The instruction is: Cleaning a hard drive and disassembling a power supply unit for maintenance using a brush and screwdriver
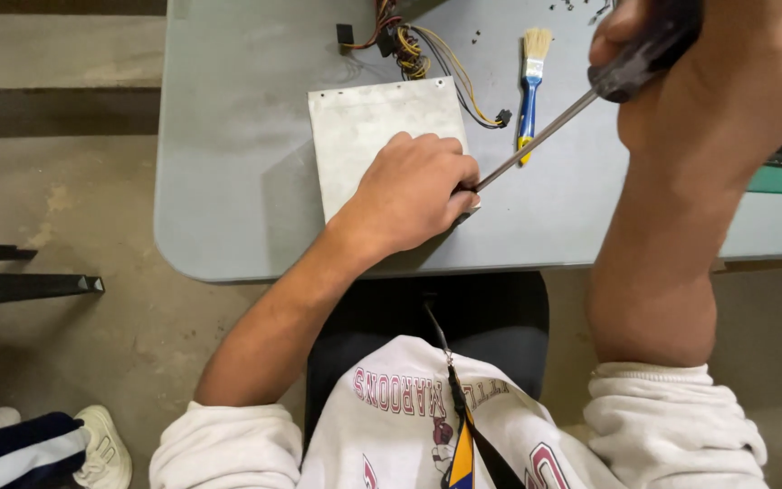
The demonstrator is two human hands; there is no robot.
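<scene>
Screw-driving step at the near right corner of the grey metal box (368, 127) on the table (228, 181) — left hand (414, 195) curled, pressing the box and steadying the tip. Right hand (708, 72) fisted tight round the screwdriver (545, 134) handle — next calls for keeping the tip seated while turning.

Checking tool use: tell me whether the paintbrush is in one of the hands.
No: the paintbrush lies loose on the table, while the right hand grips a screwdriver.
</scene>
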